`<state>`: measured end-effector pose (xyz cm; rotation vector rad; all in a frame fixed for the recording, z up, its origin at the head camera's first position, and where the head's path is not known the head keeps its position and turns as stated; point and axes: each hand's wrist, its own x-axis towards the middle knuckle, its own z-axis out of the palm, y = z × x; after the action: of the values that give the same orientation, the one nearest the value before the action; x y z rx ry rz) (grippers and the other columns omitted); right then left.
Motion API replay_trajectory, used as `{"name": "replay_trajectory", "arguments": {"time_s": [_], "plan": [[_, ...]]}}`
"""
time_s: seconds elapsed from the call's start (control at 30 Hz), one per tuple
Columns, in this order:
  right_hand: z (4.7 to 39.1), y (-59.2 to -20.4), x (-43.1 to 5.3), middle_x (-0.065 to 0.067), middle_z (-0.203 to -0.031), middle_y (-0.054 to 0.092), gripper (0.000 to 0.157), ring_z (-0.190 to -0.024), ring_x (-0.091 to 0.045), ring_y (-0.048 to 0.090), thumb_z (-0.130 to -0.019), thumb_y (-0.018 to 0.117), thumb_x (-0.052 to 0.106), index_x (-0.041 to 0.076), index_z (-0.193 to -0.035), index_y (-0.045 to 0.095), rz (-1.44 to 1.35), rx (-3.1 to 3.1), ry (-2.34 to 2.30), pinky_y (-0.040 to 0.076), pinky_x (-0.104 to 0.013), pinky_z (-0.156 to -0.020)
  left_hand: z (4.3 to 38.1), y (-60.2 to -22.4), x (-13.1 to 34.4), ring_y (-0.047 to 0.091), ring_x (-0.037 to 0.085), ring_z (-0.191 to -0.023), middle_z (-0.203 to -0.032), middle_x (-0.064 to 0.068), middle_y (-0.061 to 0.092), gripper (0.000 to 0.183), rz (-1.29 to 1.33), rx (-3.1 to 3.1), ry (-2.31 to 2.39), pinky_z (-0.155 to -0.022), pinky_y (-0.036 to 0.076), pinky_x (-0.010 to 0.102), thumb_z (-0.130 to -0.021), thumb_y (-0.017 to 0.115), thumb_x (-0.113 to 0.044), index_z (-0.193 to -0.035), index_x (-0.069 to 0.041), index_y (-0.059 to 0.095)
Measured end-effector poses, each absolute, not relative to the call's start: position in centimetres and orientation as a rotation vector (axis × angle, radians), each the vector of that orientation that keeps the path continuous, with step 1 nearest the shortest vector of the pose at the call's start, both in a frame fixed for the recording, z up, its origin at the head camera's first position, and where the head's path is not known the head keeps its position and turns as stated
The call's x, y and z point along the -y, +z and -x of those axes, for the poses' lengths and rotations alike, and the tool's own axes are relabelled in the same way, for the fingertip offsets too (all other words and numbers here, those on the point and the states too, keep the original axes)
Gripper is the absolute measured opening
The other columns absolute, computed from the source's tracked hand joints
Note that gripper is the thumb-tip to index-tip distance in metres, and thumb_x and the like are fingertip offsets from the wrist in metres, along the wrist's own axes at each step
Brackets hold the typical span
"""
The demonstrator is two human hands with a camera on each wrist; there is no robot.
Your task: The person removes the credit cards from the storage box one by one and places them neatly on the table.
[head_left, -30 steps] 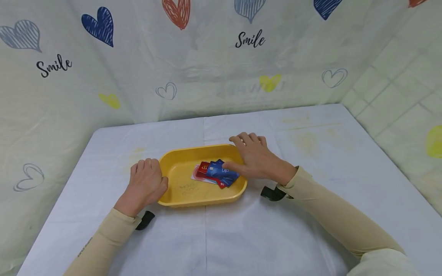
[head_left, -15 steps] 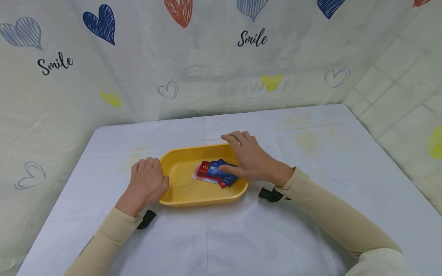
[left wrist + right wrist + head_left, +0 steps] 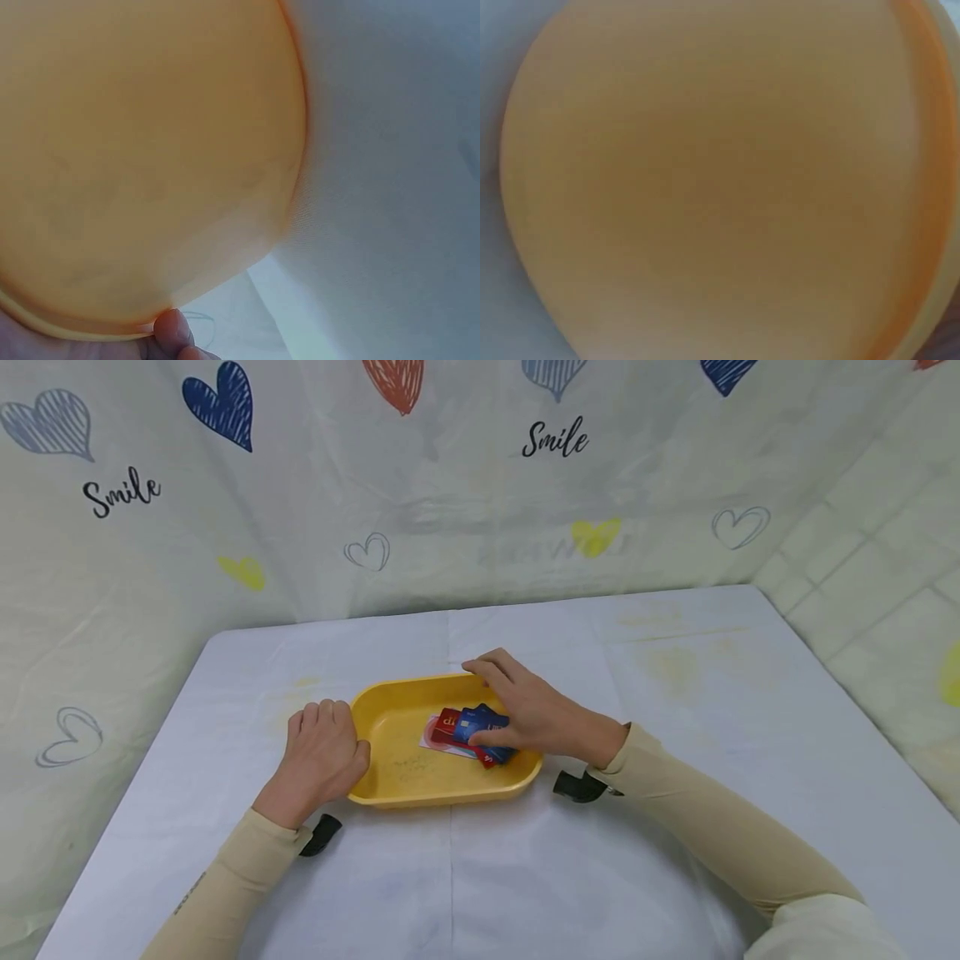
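A yellow plastic tray stands on the table, its left rim gripped by my left hand. The left fingertips curl at that rim in the left wrist view. Several overlapping cards lie in the tray's right half: a blue chip card on top, a red card and a pink-and-white card under it. My right hand reaches over the tray's right end, fingers spread loosely, thumb overlapping the blue card. It hides part of the pile. The right wrist view holds only the blurred tray wall.
A white cloth covers the table. Behind it hangs a pale curtain with printed hearts. Black wrist cameras sit under the left cuff and the right cuff.
My right hand has moved left, farther over the tray and cards, its thumb reaching across the blue card. The left hand keeps its grip on the rim.
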<state>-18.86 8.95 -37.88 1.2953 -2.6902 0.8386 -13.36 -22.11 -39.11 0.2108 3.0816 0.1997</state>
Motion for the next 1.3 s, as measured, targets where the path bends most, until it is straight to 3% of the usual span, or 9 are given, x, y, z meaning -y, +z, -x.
{"name": "replay_trajectory", "arguments": {"time_s": [0.3, 0.73, 1.1, 1.3], "plan": [[18.9, -37.9, -8.0, -0.012, -0.144, 0.045, 0.085, -0.110, -0.027, 0.066, -0.083, 0.087, 0.030, 0.004, -0.148, 0.041, -1.357, 2.737, 0.950, 0.058, -0.035, -0.096, 13.4, -39.2, 22.0, 0.036, 0.033, -0.087, -0.084, 0.013, 0.039, 0.017, -0.210, -3.087, 0.201, -0.087, 0.029, 0.048, -0.093, 0.042, -0.018, -0.088, -0.001, 0.042], [19.3, -38.1, -7.3, -0.013, -0.135, 0.053, 0.076, -0.105, -0.021, 0.063, -0.083, 0.087, 0.030, 0.003, -0.142, 0.047, -1.395, 2.790, 0.980, 0.057, -0.033, -0.093, 13.3, -39.2, 21.8, 0.036, 0.035, -0.091, -0.086, 0.013, 0.039, 0.018, -0.203, -3.087, 0.218, -0.095, 0.029, 0.056, -0.094, 0.043, -0.018, -0.089, -0.001, 0.042], [20.3, -38.3, -7.1, -0.010, -0.125, 0.062, 0.060, -0.103, -0.018, 0.066, -0.084, 0.085, 0.020, 0.002, -0.134, 0.057, -1.399, 2.846, 0.978, 0.058, -0.031, -0.093, 13.2, -39.2, 21.9, 0.036, 0.037, -0.095, -0.085, 0.013, 0.040, 0.019, -0.183, -3.097, 0.198, -0.100, 0.025, 0.059, -0.094, 0.044, -0.019, -0.090, 0.000, 0.043], [20.7, -38.4, -6.8, -0.010, -0.124, 0.063, 0.060, -0.104, -0.020, 0.065, -0.084, 0.085, 0.019, 0.001, -0.134, 0.057, -1.367, 2.897, 0.956, 0.057, -0.033, -0.094, 13.2, -39.3, 22.0, 0.035, 0.034, -0.089, -0.083, 0.012, 0.039, 0.018, -0.202, -3.105, 0.204, -0.090, 0.027, 0.052, -0.094, 0.044, -0.018, -0.087, -0.002, 0.042]]}}
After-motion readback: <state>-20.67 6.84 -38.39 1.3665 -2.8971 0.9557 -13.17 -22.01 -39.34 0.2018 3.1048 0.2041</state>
